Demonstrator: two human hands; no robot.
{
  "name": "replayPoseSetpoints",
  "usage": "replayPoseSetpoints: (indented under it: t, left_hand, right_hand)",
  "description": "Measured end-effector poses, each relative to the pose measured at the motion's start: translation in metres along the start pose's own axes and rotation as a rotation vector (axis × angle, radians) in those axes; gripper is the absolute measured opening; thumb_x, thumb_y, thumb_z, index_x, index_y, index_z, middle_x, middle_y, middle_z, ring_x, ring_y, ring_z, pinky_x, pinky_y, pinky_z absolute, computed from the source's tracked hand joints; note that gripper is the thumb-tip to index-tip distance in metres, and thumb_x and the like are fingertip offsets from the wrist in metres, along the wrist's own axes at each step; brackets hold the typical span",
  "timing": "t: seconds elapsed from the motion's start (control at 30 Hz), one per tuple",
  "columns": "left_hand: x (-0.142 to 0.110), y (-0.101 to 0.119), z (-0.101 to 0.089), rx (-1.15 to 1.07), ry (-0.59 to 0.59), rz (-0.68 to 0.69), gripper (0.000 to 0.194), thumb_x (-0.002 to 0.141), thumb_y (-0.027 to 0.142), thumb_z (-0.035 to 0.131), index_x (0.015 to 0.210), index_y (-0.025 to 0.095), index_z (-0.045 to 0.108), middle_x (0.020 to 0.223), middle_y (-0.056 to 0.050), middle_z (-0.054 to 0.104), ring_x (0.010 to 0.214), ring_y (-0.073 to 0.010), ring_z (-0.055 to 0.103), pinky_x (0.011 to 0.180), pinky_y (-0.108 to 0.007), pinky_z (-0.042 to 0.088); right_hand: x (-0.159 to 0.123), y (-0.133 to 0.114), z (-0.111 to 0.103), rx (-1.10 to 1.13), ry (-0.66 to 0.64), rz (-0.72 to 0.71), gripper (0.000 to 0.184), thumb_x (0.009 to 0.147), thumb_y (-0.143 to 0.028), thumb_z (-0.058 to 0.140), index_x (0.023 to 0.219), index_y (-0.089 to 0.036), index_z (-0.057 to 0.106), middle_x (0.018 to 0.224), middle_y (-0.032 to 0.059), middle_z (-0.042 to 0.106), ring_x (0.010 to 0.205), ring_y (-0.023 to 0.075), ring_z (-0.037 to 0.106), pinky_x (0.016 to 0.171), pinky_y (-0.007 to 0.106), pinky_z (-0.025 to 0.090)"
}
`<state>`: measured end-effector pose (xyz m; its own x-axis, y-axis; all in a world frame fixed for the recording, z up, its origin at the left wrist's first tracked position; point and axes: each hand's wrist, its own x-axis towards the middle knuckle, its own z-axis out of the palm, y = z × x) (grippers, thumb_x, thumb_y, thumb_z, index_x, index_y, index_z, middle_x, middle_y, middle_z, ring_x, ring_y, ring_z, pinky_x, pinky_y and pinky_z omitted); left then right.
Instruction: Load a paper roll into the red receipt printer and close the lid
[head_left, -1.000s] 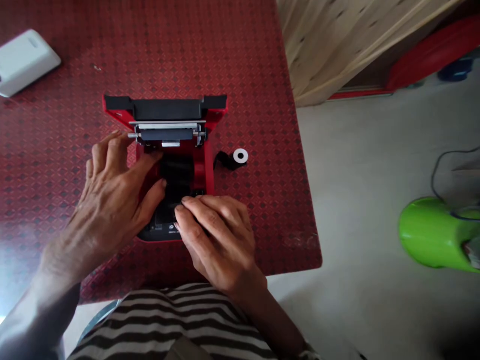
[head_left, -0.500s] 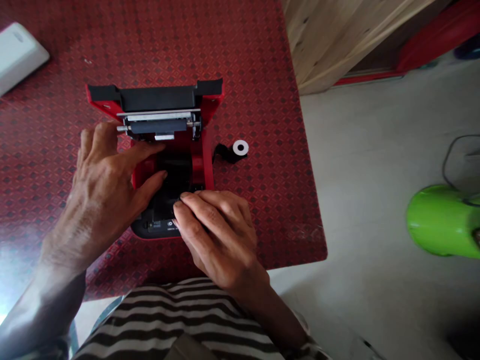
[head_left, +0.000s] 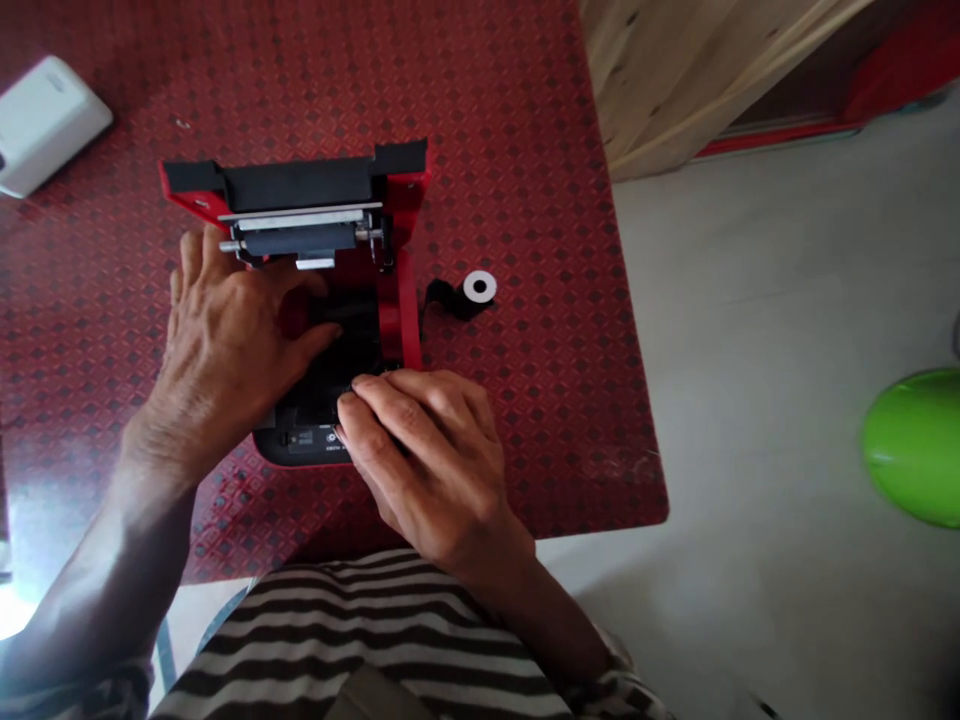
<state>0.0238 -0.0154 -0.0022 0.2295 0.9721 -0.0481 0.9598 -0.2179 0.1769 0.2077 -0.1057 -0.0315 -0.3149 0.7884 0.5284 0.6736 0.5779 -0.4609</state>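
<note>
A red and black thermal printer [head_left: 409, 310] sits on the table with its lid [head_left: 300, 185] raised, a grey roller [head_left: 300, 238] showing under the lid. My left hand [head_left: 229, 330] comes over the printer's left side, its thumb and forefinger spread apart inside the dark compartment. At the front right, my right hand [head_left: 427, 450] has its fingers bent and pressed together against the printer's front edge; what lies under the fingertips is hidden. Deep shadow hides much of the compartment. Just right of the printer lies a small white-ended roll [head_left: 480, 287] with a dark strip trailing from it.
The table [head_left: 525, 420] has a red patterned cover and ends in a corner at the right. A white box-like device [head_left: 52, 120] lies at the far left. Beyond the edge are a wooden panel [head_left: 675, 80] and a green rounded object [head_left: 915, 450] on the floor.
The camera view has shifted slightly. My left thumb has slid a little farther into the compartment, and my right hand keeps nearly the same place at the front edge.
</note>
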Motion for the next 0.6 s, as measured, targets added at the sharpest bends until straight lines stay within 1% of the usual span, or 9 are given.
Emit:
replayPoseSetpoints:
  t: [0.1,0.23,0.3,0.37,0.43,0.47,0.53,0.6]
  left_hand:
    - [-0.001,-0.006,0.001,-0.012,-0.008,0.028,0.037,0.089,0.048,0.072,0.118,0.024,0.077,0.103,-0.011,0.069,0.123,-0.0414,0.057,0.115,-0.064,0.039]
    - [-0.001,-0.007,0.000,-0.015,-0.029,0.020,0.036,0.091,0.049,0.068,0.116,0.025,0.076,0.109,-0.011,0.069,0.126,-0.0396,0.056,0.117,-0.063,0.039]
    - [-0.001,-0.004,0.001,-0.006,-0.038,-0.005,0.037,0.091,0.051,0.068,0.117,0.025,0.076,0.115,-0.012,0.068,0.130,-0.0409,0.053,0.117,-0.065,0.038]
    - [-0.002,-0.003,0.002,0.021,-0.041,-0.024,0.041,0.091,0.053,0.067,0.119,0.024,0.075,0.119,-0.014,0.066,0.132,-0.0438,0.052,0.115,-0.068,0.038]
    - [-0.004,-0.005,0.001,0.031,-0.040,-0.008,0.045,0.092,0.055,0.065,0.124,0.024,0.073,0.123,-0.015,0.063,0.133,-0.0465,0.049,0.113,-0.070,0.039]
    - [-0.006,-0.007,-0.001,0.015,-0.034,0.019,0.047,0.093,0.056,0.063,0.127,0.025,0.072,0.124,-0.015,0.062,0.134,-0.0466,0.049,0.112,-0.069,0.040]
    - [-0.012,-0.014,-0.009,-0.057,-0.006,0.096,0.050,0.096,0.058,0.057,0.133,0.027,0.070,0.127,-0.014,0.060,0.135,-0.0436,0.050,0.113,-0.066,0.042]
    - [-0.022,-0.023,-0.022,-0.151,0.017,0.159,0.050,0.099,0.060,0.049,0.132,0.029,0.070,0.133,-0.010,0.058,0.134,-0.0375,0.054,0.115,-0.060,0.042]
  right_hand:
    - [0.000,0.000,0.000,-0.017,0.001,-0.005,0.017,0.098,-0.015,0.067,0.113,-0.010,0.073,0.114,0.0070,0.080,0.105,0.0219,0.069,0.096,0.039,0.053]
    - [0.000,0.000,0.000,-0.017,0.004,-0.005,0.017,0.098,-0.015,0.066,0.112,-0.010,0.073,0.114,0.0074,0.080,0.104,0.0218,0.069,0.096,0.039,0.052]
    - [0.000,0.000,0.001,-0.018,0.005,-0.008,0.016,0.098,-0.015,0.066,0.112,-0.010,0.073,0.114,0.0080,0.080,0.104,0.0218,0.069,0.095,0.039,0.053]
    - [0.001,-0.001,0.001,-0.028,0.005,-0.016,0.016,0.098,-0.014,0.067,0.111,-0.009,0.073,0.113,0.0082,0.080,0.104,0.0218,0.069,0.094,0.040,0.053]
    - [0.001,-0.002,0.001,-0.050,0.009,-0.025,0.015,0.098,-0.013,0.066,0.111,-0.010,0.072,0.112,0.0077,0.080,0.104,0.0213,0.069,0.095,0.039,0.053]
    - [0.001,-0.002,0.001,-0.061,0.010,-0.026,0.015,0.099,-0.014,0.065,0.112,-0.011,0.072,0.112,0.0073,0.080,0.104,0.0209,0.069,0.095,0.039,0.053]
    - [0.001,-0.003,0.001,-0.078,0.009,-0.023,0.015,0.100,-0.014,0.064,0.113,-0.012,0.072,0.113,0.0067,0.080,0.105,0.0200,0.068,0.095,0.038,0.054]
    - [0.001,-0.004,0.000,-0.080,0.004,-0.018,0.015,0.100,-0.014,0.063,0.113,-0.013,0.071,0.113,0.0065,0.080,0.105,0.0192,0.068,0.096,0.037,0.054]
